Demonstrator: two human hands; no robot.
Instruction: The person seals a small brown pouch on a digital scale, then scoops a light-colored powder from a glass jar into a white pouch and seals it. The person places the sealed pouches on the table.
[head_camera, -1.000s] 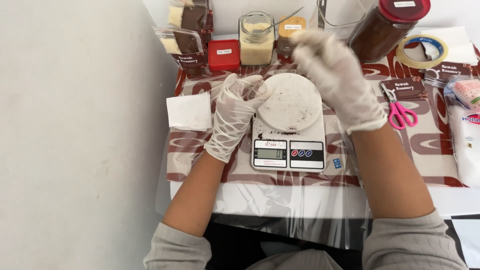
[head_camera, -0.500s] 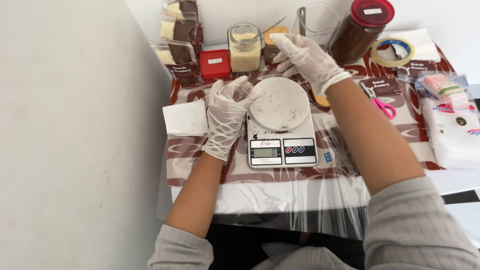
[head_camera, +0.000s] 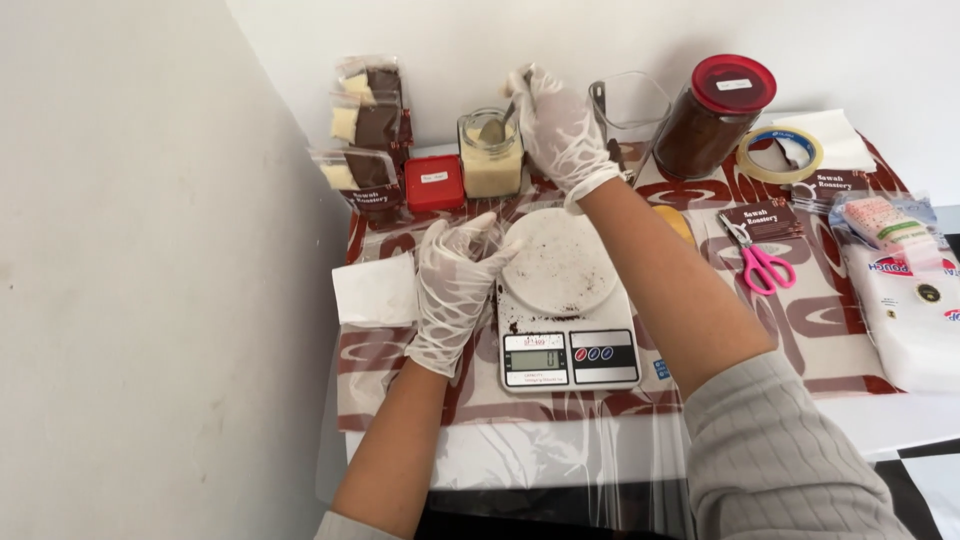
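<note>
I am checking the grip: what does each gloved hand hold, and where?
The right hand holds the metal spoon by its handle, bowl in the open glass jar of pale powder. The left hand pinches a small clear plastic bag.

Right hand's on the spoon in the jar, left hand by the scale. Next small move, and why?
Probably lift the spoon with a scoop of the pale powder and carry it to the scale. The right hand grips its handle in the open jar, and the left hand waits beside the scale's plate.

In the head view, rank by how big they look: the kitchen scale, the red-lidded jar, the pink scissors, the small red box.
1. kitchen scale
2. red-lidded jar, though it stands farther back
3 and 4. pink scissors and small red box look alike; unsure.
</note>
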